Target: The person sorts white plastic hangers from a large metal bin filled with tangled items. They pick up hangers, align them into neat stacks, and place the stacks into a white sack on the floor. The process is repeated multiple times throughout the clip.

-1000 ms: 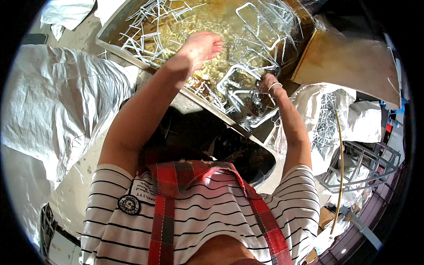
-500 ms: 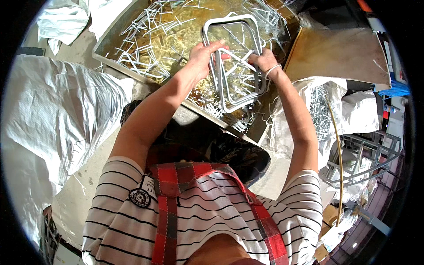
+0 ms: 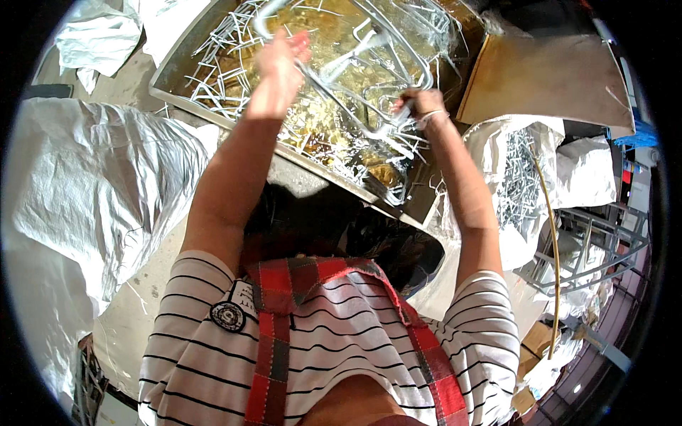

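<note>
Wet-looking metal frames held over a tray, one grip sure and one unclear

The right hand (image 3: 425, 106) is curled around the lower right corner of some bent metal frames (image 3: 341, 104), a thin white band at its wrist. The left hand (image 3: 278, 67) is at the frames' left side, too blurred to tell whether its fingers hold the bars or only lie against them. The frames are tilted above a wide metal tray (image 3: 192, 109) of yellowish liquid (image 3: 312, 32), and cannot be counted cleanly through the blur.

The likeliest trouble is a slip: if the bars are as wet as they look and the left hand is not closed on them, the weight would hang from one corner and the frames could swing, turn or drop back with a splash.

Snagging is another risk. Thin metal rods (image 3: 220, 85) lie crossed in a heap at the tray's left, with more scattered along the near side, and a frame lowered among them could hook a few. Loose rod ends might also scratch bare fingers. On the right, a brown board (image 3: 547, 82) and an open white sack (image 3: 518, 199) stand near the tray; a wide swing that way could knock either.
</note>
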### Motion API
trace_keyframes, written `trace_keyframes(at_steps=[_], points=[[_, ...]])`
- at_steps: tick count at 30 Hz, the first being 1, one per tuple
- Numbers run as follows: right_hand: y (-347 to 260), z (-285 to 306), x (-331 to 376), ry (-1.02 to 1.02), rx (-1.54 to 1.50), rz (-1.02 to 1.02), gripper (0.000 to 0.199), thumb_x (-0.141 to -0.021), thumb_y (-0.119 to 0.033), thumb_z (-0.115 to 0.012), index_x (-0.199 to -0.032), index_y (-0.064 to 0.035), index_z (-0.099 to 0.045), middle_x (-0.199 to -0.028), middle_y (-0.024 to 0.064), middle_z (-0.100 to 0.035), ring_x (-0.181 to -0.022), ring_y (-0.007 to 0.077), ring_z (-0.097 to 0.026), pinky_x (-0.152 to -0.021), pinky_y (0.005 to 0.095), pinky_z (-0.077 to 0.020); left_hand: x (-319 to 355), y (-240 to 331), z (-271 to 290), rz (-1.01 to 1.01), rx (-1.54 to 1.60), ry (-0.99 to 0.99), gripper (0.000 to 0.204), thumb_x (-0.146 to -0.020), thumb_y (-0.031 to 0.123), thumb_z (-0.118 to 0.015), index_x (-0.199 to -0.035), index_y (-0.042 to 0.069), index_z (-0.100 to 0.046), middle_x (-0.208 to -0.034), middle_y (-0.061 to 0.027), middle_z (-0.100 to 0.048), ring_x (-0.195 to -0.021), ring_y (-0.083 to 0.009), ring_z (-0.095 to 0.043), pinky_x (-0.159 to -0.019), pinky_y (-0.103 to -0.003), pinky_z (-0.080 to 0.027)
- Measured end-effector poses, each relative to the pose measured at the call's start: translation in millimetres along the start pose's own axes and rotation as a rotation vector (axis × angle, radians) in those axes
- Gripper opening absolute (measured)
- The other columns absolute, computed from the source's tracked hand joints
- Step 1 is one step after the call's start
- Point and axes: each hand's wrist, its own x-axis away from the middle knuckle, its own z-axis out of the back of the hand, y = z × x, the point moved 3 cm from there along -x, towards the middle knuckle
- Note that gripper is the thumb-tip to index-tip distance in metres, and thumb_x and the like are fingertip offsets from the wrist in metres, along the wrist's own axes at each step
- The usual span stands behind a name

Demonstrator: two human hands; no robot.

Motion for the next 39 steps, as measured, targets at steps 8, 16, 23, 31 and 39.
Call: trace_keyframes(at_steps=[8,16,23,31,39], points=[[-69.6,49.5,22.0,0.285,1.312,0.74,0.021,-0.075,-0.002,-0.053,-0.095,-0.0024,-0.048,-0.085,0.0253,-0.057,-0.083,0.0423,-0.055,-0.071,0.045,-0.0449,10.6,25.2,-14.6,-0.378,-0.6,-0.256,0.028,-0.076,0.023,-0.069,-0.083,-0.003,-0.061,-0.075,-0.0109,-0.065,-0.049,-0.0112,-0.055,-0.051,-0.025,-0.045],[-126.7,-69.0,46.2,-0.17,1.21,1.281,0.025,-0.077,-0.008,-0.058,-0.1,-0.0031,-0.049,-0.09,0.0194,-0.055,-0.082,0.0367,-0.056,-0.068,0.0384,-0.0472,33.7,-18.2,-38.3,-0.283,-0.725,-0.812,0.033,-0.077,0.03,-0.068,-0.096,0.004,-0.061,-0.078,-0.0066,-0.063,-0.072,-0.0111,-0.058,-0.064,-0.026,-0.047],[-124.3,-40.1,-27.9,-0.049,0.682,1.099,0.039,-0.071,-0.013,-0.07,-0.104,-0.0063,-0.049,-0.1,0.0155,-0.058,-0.083,0.0271,-0.06,-0.074,0.0326,-0.0495,16.2,19.4,-17.4,-0.384,-0.571,-0.532,0.016,-0.079,0.011,-0.063,-0.087,-0.001,-0.058,-0.065,-0.0067,-0.058,-0.052,-0.0145,-0.057,-0.049,-0.024,-0.05],[62.0,-41.2,-119.8,-0.413,2.074,0.914,0.054,-0.079,-0.006,-0.047,-0.131,-0.0108,-0.032,-0.125,0.0078,-0.047,-0.121,0.0231,-0.038,-0.101,0.0384,-0.027,-7.9,32.3,-3.5,-0.368,-0.411,-0.529,0.031,-0.089,0.006,-0.049,-0.115,-0.008,-0.044,-0.085,-0.0134,-0.061,-0.08,-0.02,-0.063,-0.07,-0.029,-0.052],[54.4,-19.9,-142.6,-0.484,1.791,1.0,0.014,-0.067,-0.012,-0.052,-0.079,-0.0073,-0.059,-0.083,0.0132,-0.057,-0.079,0.0325,-0.057,-0.071,0.0385,-0.048,-4.6,40.5,1.6,-0.206,-0.605,-0.367,0.026,-0.086,0.018,-0.056,-0.094,-0.007,-0.058,-0.058,-0.0025,-0.047,-0.052,-0.0126,-0.051,-0.057,-0.029,-0.047]])
